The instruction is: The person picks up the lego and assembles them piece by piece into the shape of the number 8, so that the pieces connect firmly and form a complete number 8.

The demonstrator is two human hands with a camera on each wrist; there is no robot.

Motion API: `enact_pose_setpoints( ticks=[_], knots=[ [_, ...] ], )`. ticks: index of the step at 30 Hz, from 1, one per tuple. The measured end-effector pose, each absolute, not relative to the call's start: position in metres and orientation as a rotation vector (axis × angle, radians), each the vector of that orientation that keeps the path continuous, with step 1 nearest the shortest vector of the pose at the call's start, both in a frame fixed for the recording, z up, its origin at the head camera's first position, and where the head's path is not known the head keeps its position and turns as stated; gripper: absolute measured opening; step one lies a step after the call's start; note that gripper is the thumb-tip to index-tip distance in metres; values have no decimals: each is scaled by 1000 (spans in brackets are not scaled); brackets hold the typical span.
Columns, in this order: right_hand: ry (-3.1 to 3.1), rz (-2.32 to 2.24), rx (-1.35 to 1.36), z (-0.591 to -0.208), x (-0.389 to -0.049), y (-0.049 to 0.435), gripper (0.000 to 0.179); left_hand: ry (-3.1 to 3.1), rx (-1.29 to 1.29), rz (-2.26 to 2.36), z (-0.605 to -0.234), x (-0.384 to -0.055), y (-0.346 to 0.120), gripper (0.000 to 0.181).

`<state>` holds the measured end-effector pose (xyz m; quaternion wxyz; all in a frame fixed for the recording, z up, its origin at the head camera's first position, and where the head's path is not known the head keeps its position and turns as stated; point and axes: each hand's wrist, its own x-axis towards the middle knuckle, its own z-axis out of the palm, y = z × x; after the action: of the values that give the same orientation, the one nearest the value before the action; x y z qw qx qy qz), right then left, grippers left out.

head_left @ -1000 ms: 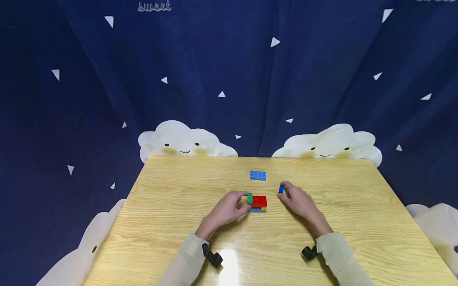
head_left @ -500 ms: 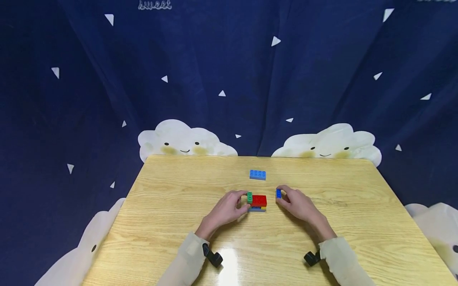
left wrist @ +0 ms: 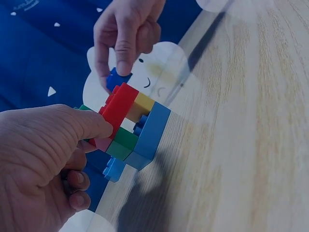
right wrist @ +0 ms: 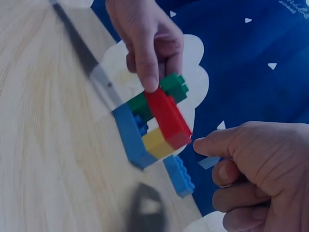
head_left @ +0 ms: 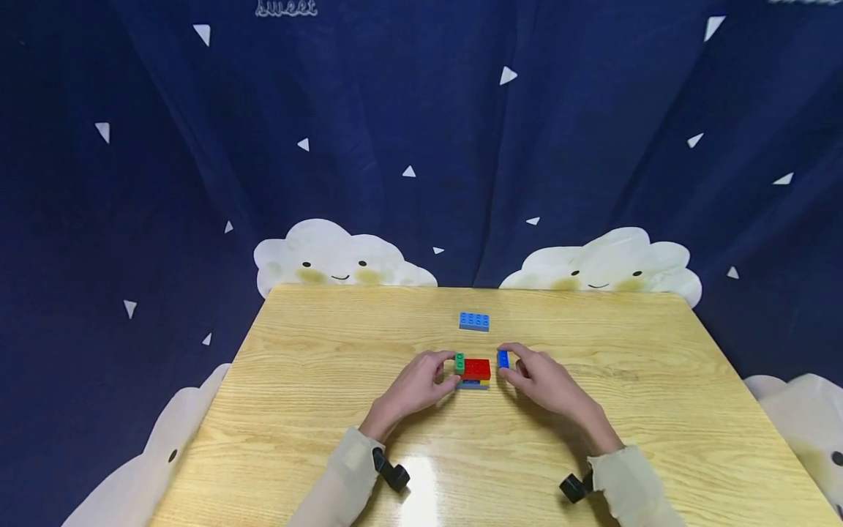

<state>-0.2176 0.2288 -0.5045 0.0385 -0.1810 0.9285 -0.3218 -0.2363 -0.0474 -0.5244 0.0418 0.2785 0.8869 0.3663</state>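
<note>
On the bench (head_left: 296,410), left to right: the left hand (head_left: 413,384) pinches the left end of a brick assembly (head_left: 477,369) from 9 o'clock, its thumb against the red brick (left wrist: 119,108). The assembly stands upright near the centre: a light-blue base brick (left wrist: 153,129) carries a lower green brick (left wrist: 122,143) at its 9 o'clock end and a yellow brick (left wrist: 141,105) at its 3 o'clock end; the red brick bridges both, and an upper green brick (head_left: 459,363) sits on top at 9 o'clock. A loose light-blue eight-stud brick (head_left: 474,321) lies at 12 o'clock from the assembly, apart from it. Just beside the assembly, at 2 o'clock and separated by a narrow gap, is a small dark-blue brick (head_left: 503,359), pinched between thumb and forefinger of the right hand (head_left: 546,377).
</note>
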Motion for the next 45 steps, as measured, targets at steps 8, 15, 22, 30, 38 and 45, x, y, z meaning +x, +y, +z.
enact_pose_setpoints(
  ticks=[8,15,22,30,38,45],
  knots=[
    [2785,-1021,-599,-497,-217,218,44,2707,829,1132,-526,-237,-48,42],
    [2751,-1007,-633,-496,-219,211,44,2702,851,1135,-528,-238,-48,42],
    [2793,-946,-695,-494,-221,208,42,2710,859,1131,-528,-238,-48,43],
    [2882,-850,-746,-495,-220,207,43,2716,868,1139,-529,-239,-49,42],
    [2894,-869,-724,-497,-221,206,44,2751,873,1122,-530,-239,-48,38],
    [2914,-896,-754,-502,-222,208,45,2767,866,1110,-528,-237,-49,39]
  ],
)
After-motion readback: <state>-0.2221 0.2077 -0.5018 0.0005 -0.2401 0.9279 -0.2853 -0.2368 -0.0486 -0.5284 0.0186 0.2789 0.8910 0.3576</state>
